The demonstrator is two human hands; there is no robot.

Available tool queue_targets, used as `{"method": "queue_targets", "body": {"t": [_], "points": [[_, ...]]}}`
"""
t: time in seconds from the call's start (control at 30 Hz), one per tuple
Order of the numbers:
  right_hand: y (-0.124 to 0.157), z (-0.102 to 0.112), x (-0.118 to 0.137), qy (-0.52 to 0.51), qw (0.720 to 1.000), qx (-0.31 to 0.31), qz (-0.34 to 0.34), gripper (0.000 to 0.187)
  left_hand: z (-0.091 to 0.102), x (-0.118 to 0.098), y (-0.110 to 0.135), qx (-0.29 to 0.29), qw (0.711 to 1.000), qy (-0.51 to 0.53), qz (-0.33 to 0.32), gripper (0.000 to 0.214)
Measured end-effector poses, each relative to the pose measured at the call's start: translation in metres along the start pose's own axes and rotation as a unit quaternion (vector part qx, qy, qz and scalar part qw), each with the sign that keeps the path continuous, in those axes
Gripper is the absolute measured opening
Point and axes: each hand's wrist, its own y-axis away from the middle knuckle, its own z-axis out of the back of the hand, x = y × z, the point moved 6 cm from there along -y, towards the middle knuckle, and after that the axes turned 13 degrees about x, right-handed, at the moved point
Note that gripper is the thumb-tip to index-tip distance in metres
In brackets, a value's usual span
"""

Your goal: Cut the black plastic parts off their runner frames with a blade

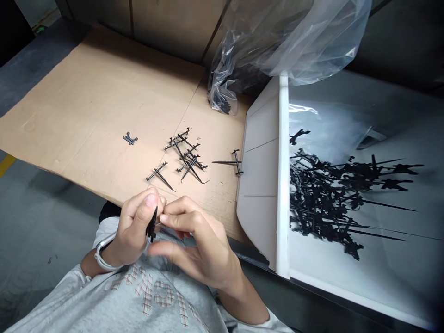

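Observation:
Close to my chest, my left hand (133, 226) is closed around a small black plastic part (151, 224), thumb on top. My right hand (196, 245) pinches the same part from the right with thumb and forefinger, its other fingers loosely curled. Just beyond my hands, several black spiked plastic pieces (185, 155) lie scattered on a flat sheet of cardboard (86, 101). One small flat black clip (130, 138) lies alone to their left, and a single spiked piece (232, 163) rests near the box.
A white box (282, 185) on the right holds a large heap of black spiked parts (333, 199). A clear plastic bag (277, 41) with a few black pieces stands behind it. A white band circles my left wrist. Grey floor lies to the left.

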Motion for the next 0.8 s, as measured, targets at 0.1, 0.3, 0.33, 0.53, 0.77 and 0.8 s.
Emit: {"method": "queue_targets", "body": {"t": [0.1, 0.3, 0.33, 0.53, 0.77, 0.8], "points": [[0.0002, 0.0018, 0.0010, 0.022, 1.000, -0.014, 0.001, 0.036, 0.0004, -0.0024, 0.0008, -0.001, 1.000, -0.010, -0.007, 0.043], [0.0035, 0.0021, 0.0004, 0.037, 0.999, -0.030, -0.015, 0.024, 0.0001, -0.0030, 0.0028, 0.010, 0.998, -0.053, 0.015, 0.043], [0.0035, 0.0019, 0.0011, 0.042, 0.999, -0.030, -0.011, 0.023, -0.0002, -0.0037, 0.0030, 0.013, 0.998, -0.054, 0.010, 0.042], [0.0041, 0.0035, 0.0039, 0.056, 0.997, -0.055, 0.008, 0.027, -0.0046, -0.0077, 0.0006, 0.044, 0.998, -0.054, 0.000, 0.042], [0.0031, 0.0047, 0.0031, 0.059, 0.997, -0.054, 0.010, 0.029, -0.0037, -0.0091, 0.0008, 0.053, 0.995, -0.082, 0.013, 0.043], [0.0028, 0.0048, 0.0029, 0.063, 0.997, -0.050, 0.007, 0.029, -0.0030, -0.0085, 0.0013, 0.054, 0.995, -0.086, 0.016, 0.043]]}}
